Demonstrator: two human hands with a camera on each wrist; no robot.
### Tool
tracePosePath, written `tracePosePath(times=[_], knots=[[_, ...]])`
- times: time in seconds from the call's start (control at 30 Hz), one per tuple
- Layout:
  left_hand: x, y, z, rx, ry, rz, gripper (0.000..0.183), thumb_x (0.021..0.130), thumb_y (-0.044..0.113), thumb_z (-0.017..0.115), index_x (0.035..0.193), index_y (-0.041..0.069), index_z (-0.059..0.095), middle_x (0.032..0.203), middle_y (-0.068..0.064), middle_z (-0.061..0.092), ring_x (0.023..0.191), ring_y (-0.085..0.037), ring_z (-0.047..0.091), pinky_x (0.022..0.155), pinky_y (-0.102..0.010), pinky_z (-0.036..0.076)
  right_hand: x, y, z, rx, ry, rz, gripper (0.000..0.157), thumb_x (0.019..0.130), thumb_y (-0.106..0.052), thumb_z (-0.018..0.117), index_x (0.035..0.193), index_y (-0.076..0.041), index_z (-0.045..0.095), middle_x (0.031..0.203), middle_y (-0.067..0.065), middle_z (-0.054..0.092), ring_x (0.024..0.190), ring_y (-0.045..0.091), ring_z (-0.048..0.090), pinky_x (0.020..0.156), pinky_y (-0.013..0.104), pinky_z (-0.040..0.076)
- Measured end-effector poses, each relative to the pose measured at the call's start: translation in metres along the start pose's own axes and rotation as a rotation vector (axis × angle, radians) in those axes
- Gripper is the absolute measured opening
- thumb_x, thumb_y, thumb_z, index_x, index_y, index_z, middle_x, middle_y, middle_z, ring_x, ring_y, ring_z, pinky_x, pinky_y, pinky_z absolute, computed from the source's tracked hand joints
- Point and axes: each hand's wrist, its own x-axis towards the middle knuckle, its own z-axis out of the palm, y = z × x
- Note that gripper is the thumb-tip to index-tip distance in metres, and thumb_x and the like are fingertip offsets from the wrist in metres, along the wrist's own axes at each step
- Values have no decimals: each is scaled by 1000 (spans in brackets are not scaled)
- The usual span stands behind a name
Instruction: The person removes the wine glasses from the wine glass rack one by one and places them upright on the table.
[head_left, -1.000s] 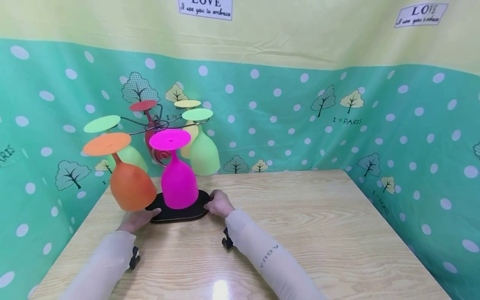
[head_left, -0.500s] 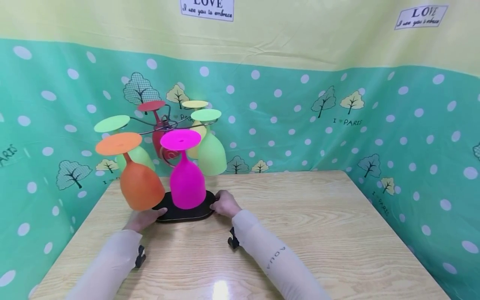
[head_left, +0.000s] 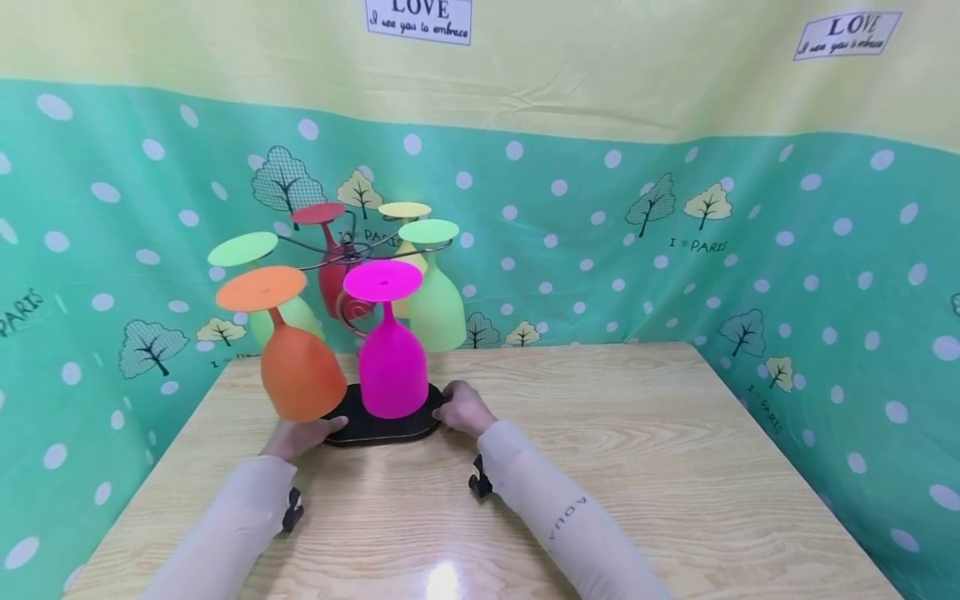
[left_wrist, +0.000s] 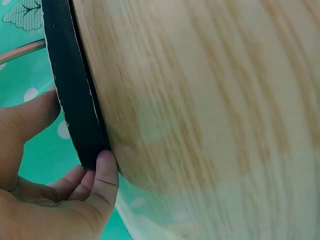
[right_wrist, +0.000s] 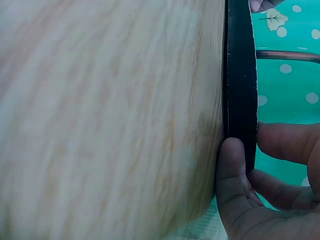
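Note:
A wine glass rack with a black base (head_left: 381,428) and thin curved metal arms (head_left: 352,253) stands at the left of the table. Upside-down goblets hang from it: an orange goblet (head_left: 303,375) and a magenta goblet (head_left: 392,371) in front, a green goblet (head_left: 438,312) on the right, another green goblet (head_left: 242,249) on the left, a red goblet (head_left: 334,287) and a yellow goblet (head_left: 405,210) behind. My left hand (head_left: 302,438) grips the base's left end, thumb on top. At the opposite end, my right hand (head_left: 465,408) pinches the base between thumb and fingers.
The wood-grain table (head_left: 637,467) extends to the right of the rack. Green dotted curtains (head_left: 555,242) enclose its back and sides, with the rear goblets in front of the back one. Black straps with camera mounts (head_left: 481,478) sit at the wrists.
The rack with its goblets has shifted steadily to the right across the table. Both hands have travelled with it, keeping the same grip on the base's ends.

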Motion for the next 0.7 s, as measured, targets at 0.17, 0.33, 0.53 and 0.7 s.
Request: tracePosePath(times=[0.17, 0.33, 0.53, 0.7], knots=[[1, 1, 5, -24, 14, 25, 63, 71, 14, 76, 118, -7, 41, 116, -23, 48, 109, -37, 43, 92, -55, 34, -2, 4, -5, 11, -8, -5, 39, 76, -4, 67, 110, 8, 50, 94, 18, 57, 57, 20, 62, 53, 24, 50], [3, 8, 8, -48, -7, 18, 60, 71, 14, 76, 116, -7, 42, 111, -21, 51, 105, -36, 45, 91, -54, 34, -4, 8, -12, 18, -18, -5, 38, 77, -3, 66, 110, 8, 50, 90, 16, 56, 59, 21, 61, 54, 25, 51], [3, 19, 11, -66, -13, 9, 58, 70, 11, 76, 114, -5, 43, 108, -19, 52, 103, -35, 46, 91, -53, 36, -5, 14, -18, 48, -25, -2, 39, 77, -1, 65, 111, 9, 49, 88, 15, 56, 60, 21, 62, 55, 27, 52], [2, 18, 14, -68, -15, 26, 59, 69, 10, 77, 115, -4, 44, 110, -18, 53, 105, -34, 47, 92, -53, 36, -6, 16, -21, 53, -36, -17, 39, 78, -1, 64, 111, 10, 48, 90, 17, 55, 61, 24, 62, 57, 30, 53]])
